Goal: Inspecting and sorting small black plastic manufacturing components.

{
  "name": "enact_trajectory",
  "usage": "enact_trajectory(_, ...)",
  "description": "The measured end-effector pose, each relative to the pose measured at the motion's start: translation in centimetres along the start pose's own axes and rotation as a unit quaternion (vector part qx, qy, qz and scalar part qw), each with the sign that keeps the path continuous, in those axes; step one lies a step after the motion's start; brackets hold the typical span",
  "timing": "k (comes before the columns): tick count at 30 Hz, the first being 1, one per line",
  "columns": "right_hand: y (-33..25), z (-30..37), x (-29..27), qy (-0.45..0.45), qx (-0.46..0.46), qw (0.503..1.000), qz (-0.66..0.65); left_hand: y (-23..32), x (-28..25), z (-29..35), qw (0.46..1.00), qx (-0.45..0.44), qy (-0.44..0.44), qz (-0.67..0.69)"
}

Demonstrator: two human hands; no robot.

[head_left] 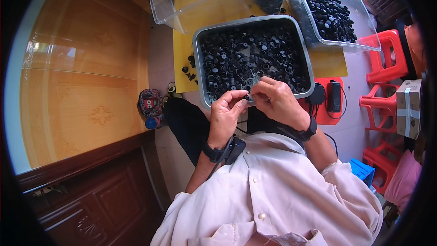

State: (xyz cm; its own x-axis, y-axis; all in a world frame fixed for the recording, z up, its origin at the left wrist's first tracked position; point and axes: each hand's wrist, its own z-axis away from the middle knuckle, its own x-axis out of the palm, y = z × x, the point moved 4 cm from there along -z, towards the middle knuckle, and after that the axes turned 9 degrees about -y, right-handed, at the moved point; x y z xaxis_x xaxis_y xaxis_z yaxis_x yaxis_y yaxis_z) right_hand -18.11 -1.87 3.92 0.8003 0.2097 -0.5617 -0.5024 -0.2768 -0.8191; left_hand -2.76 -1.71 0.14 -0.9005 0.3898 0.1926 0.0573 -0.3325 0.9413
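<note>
Just over the near rim of a grey rectangular tray, my two hands meet at the fingertips. My left hand pinches a small black plastic part between thumb and fingers. My right hand is closed in a pinch right beside it, its fingers curled; what lies in them is too small to make out. Small black round caps and rings fill the tray, with a few grey or whitish pieces among them. Both wrists carry black straps with devices.
Beyond the tray, a clear bin lies left; another clear bin of black parts stands right. A yellow sheet lies beneath. Red stools, a cardboard box and another person's arm are at right. A backpack sits left.
</note>
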Motion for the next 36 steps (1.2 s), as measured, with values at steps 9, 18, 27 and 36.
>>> enact_trajectory(9, -1.4, 0.3, 0.4, -0.013, -0.006, 0.993, 0.116, 0.4, 0.2, 0.4, 0.996, 0.031, 0.022, -0.083)
enact_trajectory(18, -2.3, 0.2, 0.7, -0.039, -0.011, 0.99, 0.137, 0.8, -0.1, 0.9, 0.994, 0.053, 0.019, -0.098)
enact_trajectory(27, -3.0, 0.1, 1.1, -0.042, -0.016, 0.987, 0.156, 0.2, -0.7, 1.1, 0.998, 0.025, -0.017, -0.047)
enact_trajectory(36, -2.5, -0.2, 1.7, -0.026, -0.031, 0.995, 0.092, -0.1, -1.1, 1.2, 0.999, 0.004, -0.022, 0.029)
